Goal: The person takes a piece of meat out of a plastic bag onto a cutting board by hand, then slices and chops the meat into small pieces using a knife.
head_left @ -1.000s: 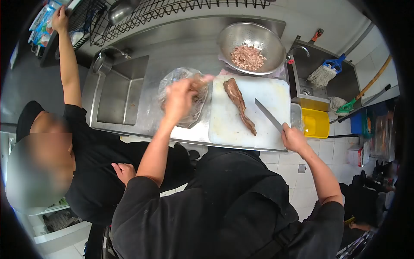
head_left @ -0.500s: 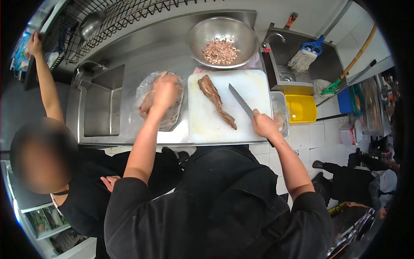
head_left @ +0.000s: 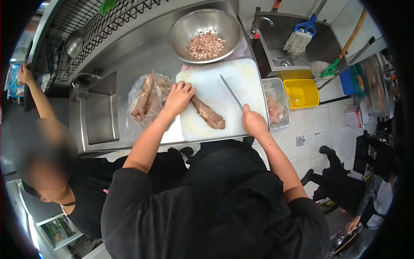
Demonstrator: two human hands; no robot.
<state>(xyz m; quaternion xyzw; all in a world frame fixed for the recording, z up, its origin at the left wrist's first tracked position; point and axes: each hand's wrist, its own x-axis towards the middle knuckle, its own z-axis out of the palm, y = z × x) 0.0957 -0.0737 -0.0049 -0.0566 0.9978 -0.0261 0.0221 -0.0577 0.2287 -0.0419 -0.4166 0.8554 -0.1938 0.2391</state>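
Note:
On the white cutting board (head_left: 241, 77) lies a long strip of brown meat (head_left: 208, 114), its thick end toward the front edge. My left hand (head_left: 179, 98) grips the far end of the strip, hiding that part under the fingers. My right hand (head_left: 254, 121) is closed round the handle of a knife (head_left: 231, 91), whose blade points away from me over the board, right of the meat. Left of the board, more meat (head_left: 144, 97) lies in an open clear plastic bag (head_left: 134, 87).
A steel colander (head_left: 177, 39) with diced meat stands behind the board. To its right are a sink (head_left: 274, 60) with a mop, a clear tub (head_left: 283, 125) and a yellow basin (head_left: 300, 103). At left, a person (head_left: 82, 185) stands near another sink (head_left: 101, 129).
My left hand has moved from the bag to the meat on the board. The strip now lies turned the other way, thick end near. The knife stays in my right hand.

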